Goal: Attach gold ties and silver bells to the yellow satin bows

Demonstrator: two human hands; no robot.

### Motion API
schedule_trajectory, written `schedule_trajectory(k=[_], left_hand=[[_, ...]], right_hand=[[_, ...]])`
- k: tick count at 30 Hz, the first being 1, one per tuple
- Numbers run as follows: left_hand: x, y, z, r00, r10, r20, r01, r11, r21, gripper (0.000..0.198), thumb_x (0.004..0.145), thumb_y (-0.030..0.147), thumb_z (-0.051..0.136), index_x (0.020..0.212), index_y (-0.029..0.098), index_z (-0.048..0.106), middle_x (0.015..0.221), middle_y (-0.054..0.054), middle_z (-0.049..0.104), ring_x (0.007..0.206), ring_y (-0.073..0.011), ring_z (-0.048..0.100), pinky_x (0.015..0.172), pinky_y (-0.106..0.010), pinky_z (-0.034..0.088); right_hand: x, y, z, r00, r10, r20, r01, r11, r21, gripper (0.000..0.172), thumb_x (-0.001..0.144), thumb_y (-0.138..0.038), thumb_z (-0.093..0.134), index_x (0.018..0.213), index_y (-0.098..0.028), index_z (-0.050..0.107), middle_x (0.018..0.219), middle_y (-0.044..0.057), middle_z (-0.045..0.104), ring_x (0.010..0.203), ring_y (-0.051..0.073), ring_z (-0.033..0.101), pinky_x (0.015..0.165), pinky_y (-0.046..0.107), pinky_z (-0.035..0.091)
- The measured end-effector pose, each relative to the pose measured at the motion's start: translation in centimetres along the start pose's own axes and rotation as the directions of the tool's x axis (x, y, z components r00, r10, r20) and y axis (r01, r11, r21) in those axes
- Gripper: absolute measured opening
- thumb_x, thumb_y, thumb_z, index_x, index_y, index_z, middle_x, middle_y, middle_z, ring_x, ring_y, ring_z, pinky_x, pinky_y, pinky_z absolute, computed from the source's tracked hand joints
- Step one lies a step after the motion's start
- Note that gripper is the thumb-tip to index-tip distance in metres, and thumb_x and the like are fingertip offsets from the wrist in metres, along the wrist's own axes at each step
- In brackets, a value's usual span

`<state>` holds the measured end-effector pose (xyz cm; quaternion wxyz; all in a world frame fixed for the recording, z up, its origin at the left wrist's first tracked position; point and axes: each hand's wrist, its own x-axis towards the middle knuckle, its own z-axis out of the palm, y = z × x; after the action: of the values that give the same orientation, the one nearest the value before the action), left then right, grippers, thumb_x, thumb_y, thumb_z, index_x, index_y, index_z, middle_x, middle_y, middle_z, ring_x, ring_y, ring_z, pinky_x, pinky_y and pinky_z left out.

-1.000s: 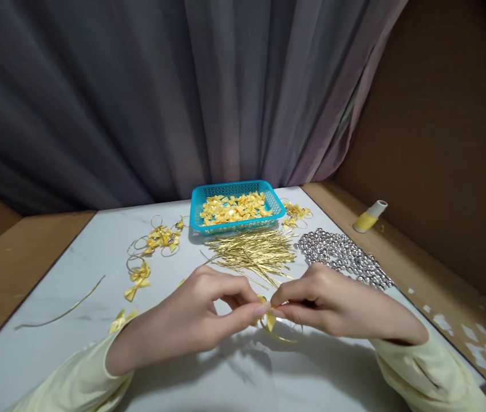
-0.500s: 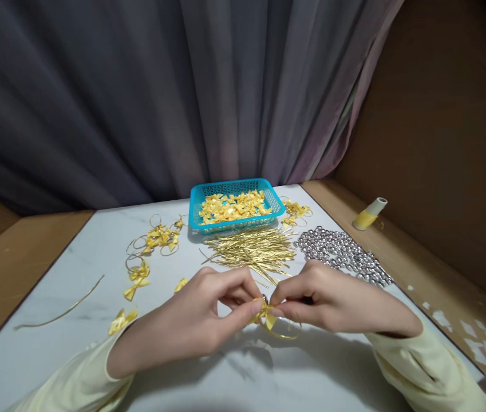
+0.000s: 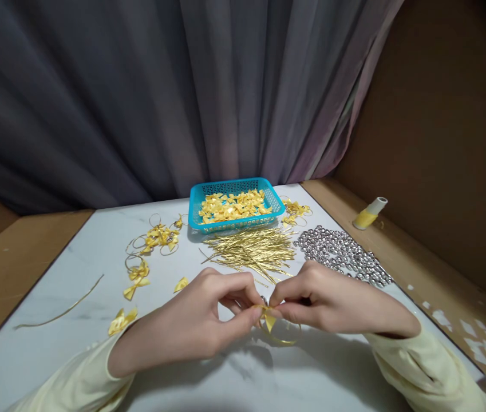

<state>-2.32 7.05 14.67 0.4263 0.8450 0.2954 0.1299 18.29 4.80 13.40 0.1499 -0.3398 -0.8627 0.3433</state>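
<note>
Between my two hands, just above the white tabletop, is a yellow ribbon bow (image 3: 270, 321) with a loop of gold twist tie (image 3: 284, 342) hanging below it. A silver bell or bead (image 3: 264, 300) peeks out above the bow. My left hand (image 3: 212, 312) pinches the bow's left side between thumb and forefinger. On the other side, my right hand (image 3: 311, 297) pinches the right part of the bow. The fingertips cover much of the ribbon, and the knot is hard to make out.
Behind my hands lies a heap of gold twist ties (image 3: 251, 249). A blue basket (image 3: 236, 226) holds yellow bows. Silver beads or bells (image 3: 341, 252) spread at right, near a ribbon-wrapped tube (image 3: 369, 213). Finished-looking bows with loops (image 3: 157, 237) and a single gold tie (image 3: 64, 312) lie at left.
Both hands stay almost in place with small finger movements. The bow between them has shifted slightly, and its loop has turned a little.
</note>
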Motion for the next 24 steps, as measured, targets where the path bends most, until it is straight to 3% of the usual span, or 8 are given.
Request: schedule_trajectory(k=[7,16,24], left_hand=[[0.0,-0.3,0.2,0.993,-0.115,0.024,0.114,0.993,0.038,0.026,0.088,0.035,0.041,0.074,0.016,0.053,0.053,0.006,0.050,0.047,-0.0065,0.039,0.044,-0.017,0.028],[0.0,-1.0,0.4,0.996,-0.013,0.093,0.001,0.991,0.134,0.017,0.082,0.020,0.046,0.076,0.015,0.062,0.061,0.003,0.060,0.052,-0.0070,0.052,0.052,-0.016,0.038],[0.2,-1.2,0.0,0.986,-0.106,0.125,0.106,0.994,0.013,0.014,0.085,0.030,0.048,0.085,0.018,0.055,0.068,0.001,0.066,0.060,-0.0104,0.059,0.051,-0.017,0.041]], right_hand=[[0.1,0.0,0.0,1.000,-0.012,0.008,0.012,1.000,-0.017,0.016,0.082,-0.010,0.047,0.074,-0.012,0.061,0.051,-0.007,0.032,0.045,0.004,0.027,0.046,0.016,0.026],[0.4,0.2,0.1,0.998,-0.027,0.057,0.026,0.999,0.019,0.014,0.079,-0.007,0.050,0.071,-0.012,0.060,0.050,-0.007,0.035,0.044,0.003,0.031,0.045,0.014,0.026],[0.4,0.3,0.2,0.998,-0.022,0.053,0.021,1.000,0.009,0.014,0.079,-0.007,0.049,0.070,-0.013,0.058,0.050,-0.008,0.032,0.044,0.003,0.029,0.045,0.014,0.025]])
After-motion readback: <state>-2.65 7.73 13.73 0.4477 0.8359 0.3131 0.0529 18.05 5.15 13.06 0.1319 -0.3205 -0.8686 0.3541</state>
